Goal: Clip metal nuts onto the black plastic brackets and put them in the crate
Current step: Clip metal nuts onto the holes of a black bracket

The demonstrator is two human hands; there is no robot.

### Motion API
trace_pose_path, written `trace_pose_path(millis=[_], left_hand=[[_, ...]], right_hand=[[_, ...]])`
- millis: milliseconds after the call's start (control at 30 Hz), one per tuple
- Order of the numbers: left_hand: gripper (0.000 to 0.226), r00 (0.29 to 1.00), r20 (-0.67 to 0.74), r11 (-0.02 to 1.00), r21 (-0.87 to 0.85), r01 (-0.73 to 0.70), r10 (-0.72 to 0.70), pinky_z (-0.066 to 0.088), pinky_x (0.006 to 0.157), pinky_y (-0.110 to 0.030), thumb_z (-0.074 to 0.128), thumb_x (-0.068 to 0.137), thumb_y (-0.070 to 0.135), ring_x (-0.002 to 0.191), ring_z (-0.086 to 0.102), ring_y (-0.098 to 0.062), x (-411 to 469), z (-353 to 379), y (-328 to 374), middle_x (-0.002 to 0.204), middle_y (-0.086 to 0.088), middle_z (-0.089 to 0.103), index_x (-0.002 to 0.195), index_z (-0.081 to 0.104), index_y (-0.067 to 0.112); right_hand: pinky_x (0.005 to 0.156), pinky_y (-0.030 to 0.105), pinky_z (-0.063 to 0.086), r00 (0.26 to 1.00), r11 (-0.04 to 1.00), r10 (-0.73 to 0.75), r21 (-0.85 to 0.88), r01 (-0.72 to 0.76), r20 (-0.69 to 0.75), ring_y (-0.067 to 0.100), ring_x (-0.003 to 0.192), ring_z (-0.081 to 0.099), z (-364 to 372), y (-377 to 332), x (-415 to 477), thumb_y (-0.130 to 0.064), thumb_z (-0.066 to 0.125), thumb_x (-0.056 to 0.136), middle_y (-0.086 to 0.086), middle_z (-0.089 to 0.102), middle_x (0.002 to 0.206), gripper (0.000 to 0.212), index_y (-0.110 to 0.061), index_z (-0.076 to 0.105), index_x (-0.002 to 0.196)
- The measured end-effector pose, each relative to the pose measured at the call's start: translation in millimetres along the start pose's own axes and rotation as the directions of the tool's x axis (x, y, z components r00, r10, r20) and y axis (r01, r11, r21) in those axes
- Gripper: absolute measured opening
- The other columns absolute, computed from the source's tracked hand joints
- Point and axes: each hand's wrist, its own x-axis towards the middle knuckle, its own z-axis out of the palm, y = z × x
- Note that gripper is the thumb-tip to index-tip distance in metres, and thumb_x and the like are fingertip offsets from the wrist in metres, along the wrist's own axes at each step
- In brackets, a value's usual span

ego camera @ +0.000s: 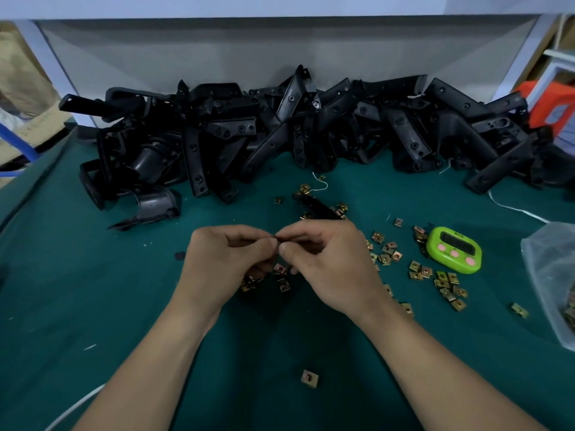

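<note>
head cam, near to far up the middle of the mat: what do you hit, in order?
lone metal nut → left hand and right hand, level with each other, pinching a small dark part → single black bracket → bracket pile → grey back panel

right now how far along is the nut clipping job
Done: cannot tell, no crate is in view. In hand: left hand and right hand pinch a small dark part between them. Left: a big pile of black brackets at the back and many loose nuts on the mat.
</note>
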Motion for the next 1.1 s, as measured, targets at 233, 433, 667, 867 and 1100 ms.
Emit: trace_pose_path(millis=[233,433,667,867,1100], left_hand=[[0.013,0.992,-0.074,0.977,0.192,-0.089,0.104,0.054,0.054,-0.022,0.083,0.062,0.034,0.058,0.069,-0.01,-0.4,3.8,-1.8,0.068,0.0,0.076,0.074,0.08,0.03],[0.01,0.982,0.023,0.947,0.261,-0.185,0.185,0.054,0.055,-0.019,0.084,0.073,0.023,0.063,0.074,-0.011,-6.1,5.5,-1.3,0.07,0.005,0.077,0.076,0.079,0.031],[0.021,0.987,0.024,0.968,0.197,-0.158,0.156,0.061,0.065,-0.031,0.076,0.063,0.027,0.072,0.075,-0.02,-4.4,10.3,0.3,0.076,0.0,0.078,0.083,0.08,0.03],[0.027,0.992,-0.109,0.992,0.118,-0.045,0.058,0.052,0.063,-0.018,0.082,0.073,0.008,0.069,0.07,-0.007,1.3,8.3,-6.7,0.078,0.002,0.078,0.082,0.082,0.034],[0.029,0.997,-0.066,0.986,-0.165,0.027,-0.038,0.06,0.07,-0.023,0.071,0.088,-0.006,0.086,0.077,-0.021,0.1,8.6,0.5,0.087,-0.012,0.079,0.088,0.083,0.02]], right_hand=[[0.067,0.045,0.062,0.993,0.987,0.094,0.124,-0.102,0.067,0.023,0.065,0.073,1.7,4.6,1.7,-0.019,0.072,0.09,0.003,0.075,0.072,0.008,-0.021,0.079,0.087],[0.058,0.04,0.059,0.989,0.978,0.131,0.156,-0.14,0.069,0.03,0.058,0.069,-1.6,-1.6,3.0,-0.021,0.075,0.091,0.008,0.072,0.065,0.013,-0.012,0.078,0.081],[0.046,0.024,0.047,0.996,0.991,0.079,0.111,-0.074,-0.044,0.016,0.045,0.061,1.3,-1.6,1.1,-0.017,0.072,0.093,0.006,0.067,0.056,0.018,-0.017,0.075,0.075],[0.049,0.019,0.042,0.982,0.998,0.061,0.042,-0.055,-0.177,0.007,0.047,0.056,-7.5,-4.0,4.0,-0.02,0.068,0.095,0.001,0.067,0.058,0.025,-0.021,0.072,0.07],[0.056,0.024,0.046,0.993,0.983,-0.051,-0.182,0.031,-0.104,0.009,0.059,0.06,-14.7,-5.4,4.5,-0.021,0.068,0.092,-0.008,0.067,0.064,0.019,-0.025,0.075,0.075]])
